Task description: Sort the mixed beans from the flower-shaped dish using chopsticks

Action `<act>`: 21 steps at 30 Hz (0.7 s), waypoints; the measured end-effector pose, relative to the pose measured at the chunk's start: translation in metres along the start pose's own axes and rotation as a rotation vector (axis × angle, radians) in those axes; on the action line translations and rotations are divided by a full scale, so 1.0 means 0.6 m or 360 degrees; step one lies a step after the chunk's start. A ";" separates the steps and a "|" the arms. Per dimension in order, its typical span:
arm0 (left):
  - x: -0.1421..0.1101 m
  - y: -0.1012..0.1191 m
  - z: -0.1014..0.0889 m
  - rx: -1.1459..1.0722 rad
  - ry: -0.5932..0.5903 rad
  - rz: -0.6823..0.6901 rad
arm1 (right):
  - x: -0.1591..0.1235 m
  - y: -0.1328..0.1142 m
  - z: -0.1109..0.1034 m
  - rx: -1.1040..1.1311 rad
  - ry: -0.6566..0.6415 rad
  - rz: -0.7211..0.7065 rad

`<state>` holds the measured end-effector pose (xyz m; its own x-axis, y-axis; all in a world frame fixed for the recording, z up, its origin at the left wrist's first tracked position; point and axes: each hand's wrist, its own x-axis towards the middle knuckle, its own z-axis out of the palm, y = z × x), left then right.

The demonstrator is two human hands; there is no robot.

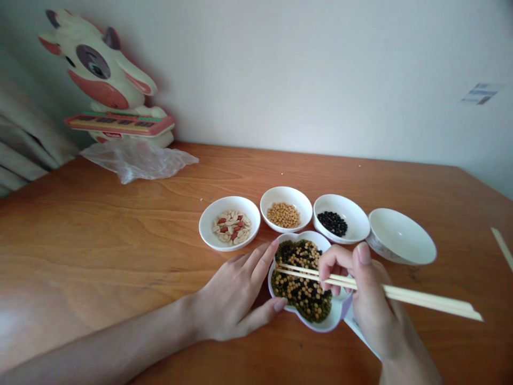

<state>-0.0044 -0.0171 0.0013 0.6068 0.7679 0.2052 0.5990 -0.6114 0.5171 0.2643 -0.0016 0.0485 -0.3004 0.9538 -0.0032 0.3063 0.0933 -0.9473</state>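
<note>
My right hand is closed around a pair of light wooden chopsticks. Their tips reach into a white, flower-shaped bowl with a purplish outside. Inside it lie mixed yellow, black and green beans. Whether the tips pinch a bean cannot be made out. My left hand grips the bowl's left side, fingertips at the far rim and thumb at the near rim. Behind it stand round white bowls: one with peanuts, one with yellow soybeans, one with black beans.
An empty white bowl ends the row on the right. A clear plastic bag lies at the back left before a cow-shaped toy keyboard. A pale stick lies at the right edge. Tiny loose bits dot the wooden table.
</note>
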 end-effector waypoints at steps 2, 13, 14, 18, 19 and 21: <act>-0.001 0.000 0.000 0.0008 0.0003 0.0002 | -0.001 0.003 -0.004 -0.0007 0.0004 -0.0025; 0.001 -0.001 0.001 0.0001 0.0021 0.0013 | 0.002 -0.007 -0.002 -0.0080 0.0019 -0.0072; 0.001 0.000 0.000 -0.0001 0.0021 0.0013 | 0.003 -0.009 0.000 -0.0089 0.0026 -0.0092; 0.001 0.002 -0.002 -0.0011 0.0022 0.0027 | 0.004 -0.016 0.009 -0.0078 0.0114 -0.0113; 0.001 0.002 -0.003 -0.0015 0.0020 0.0029 | 0.004 -0.017 0.011 -0.0066 0.0134 -0.0119; 0.001 0.001 -0.004 -0.0020 0.0017 0.0028 | 0.003 -0.020 0.016 -0.0045 0.0186 -0.0123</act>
<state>-0.0046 -0.0167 0.0036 0.6117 0.7590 0.2230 0.5816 -0.6225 0.5237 0.2514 -0.0039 0.0566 -0.2176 0.9700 0.1080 0.3124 0.1741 -0.9339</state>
